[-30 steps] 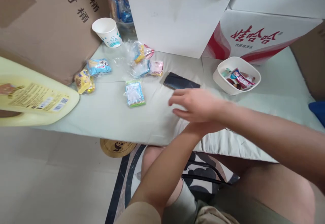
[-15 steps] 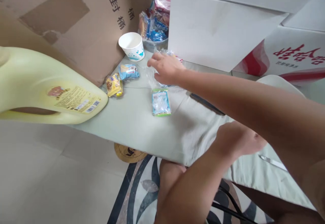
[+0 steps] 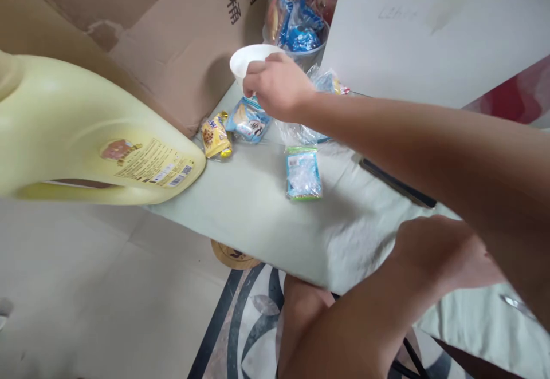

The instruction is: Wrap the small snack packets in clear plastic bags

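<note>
My right hand (image 3: pixel 279 86) reaches in from the right, its fingers closed on the near rim of a white paper cup (image 3: pixel 241 58). Below the cup lie a blue snack packet (image 3: pixel 249 121) and a yellow snack packet (image 3: pixel 215 134). Clear crumpled wrappers (image 3: pixel 292 133) are just under my right wrist. A blue-and-green packet (image 3: pixel 303 174) rests nearer on the cloth. My left hand (image 3: pixel 455 247) is at the right above the tablecloth, partly behind my right forearm; its fingers are hidden.
A large pale-yellow jug (image 3: pixel 107 138) stands at the left, before a cardboard box (image 3: pixel 141 35). Behind are a bowl of wrapped snacks (image 3: pixel 303 38) and a white carton (image 3: pixel 404 35). A dark flat object (image 3: pixel 395 183) lies under my right forearm; a metal utensil (image 3: pixel 518 306) is at lower right.
My right hand has moved from above the clear wrappers to the paper cup and closed on its rim. The view has shifted, so things appear farther right. My left hand stays near the tablecloth.
</note>
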Available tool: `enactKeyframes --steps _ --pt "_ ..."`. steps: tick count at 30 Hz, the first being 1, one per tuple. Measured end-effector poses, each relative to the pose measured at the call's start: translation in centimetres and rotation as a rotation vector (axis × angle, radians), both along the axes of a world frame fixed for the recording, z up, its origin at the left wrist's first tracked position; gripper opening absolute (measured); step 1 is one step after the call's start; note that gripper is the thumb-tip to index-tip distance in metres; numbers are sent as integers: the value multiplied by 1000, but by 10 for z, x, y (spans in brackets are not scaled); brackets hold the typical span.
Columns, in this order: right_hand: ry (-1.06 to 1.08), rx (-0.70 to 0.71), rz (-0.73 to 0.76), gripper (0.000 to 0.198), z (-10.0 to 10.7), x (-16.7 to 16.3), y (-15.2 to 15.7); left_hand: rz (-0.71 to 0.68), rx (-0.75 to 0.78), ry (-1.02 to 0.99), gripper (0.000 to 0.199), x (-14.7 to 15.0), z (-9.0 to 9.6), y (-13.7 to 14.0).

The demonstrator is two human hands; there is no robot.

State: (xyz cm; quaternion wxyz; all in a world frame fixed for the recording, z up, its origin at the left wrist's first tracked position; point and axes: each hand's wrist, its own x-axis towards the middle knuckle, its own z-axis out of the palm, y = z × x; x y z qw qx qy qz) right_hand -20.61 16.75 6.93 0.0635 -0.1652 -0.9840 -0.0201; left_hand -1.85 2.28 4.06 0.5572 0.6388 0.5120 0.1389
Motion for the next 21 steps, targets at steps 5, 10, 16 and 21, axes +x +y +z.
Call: enactKeyframes --steps 5,10,16,21 --pt "255 14 -127 47 53 143 -19 -59 164 19 31 13 0 -8" --pt "201 49 -461 39 44 280 -10 -74 279 76 29 34 -4 -9" --pt "-135 -19 -573 33 0 345 -4 -179 292 151 26 58 -5 -14" --pt "-9 49 -536 20 -6 320 -26 -253 257 200 26 58 -9 -21"
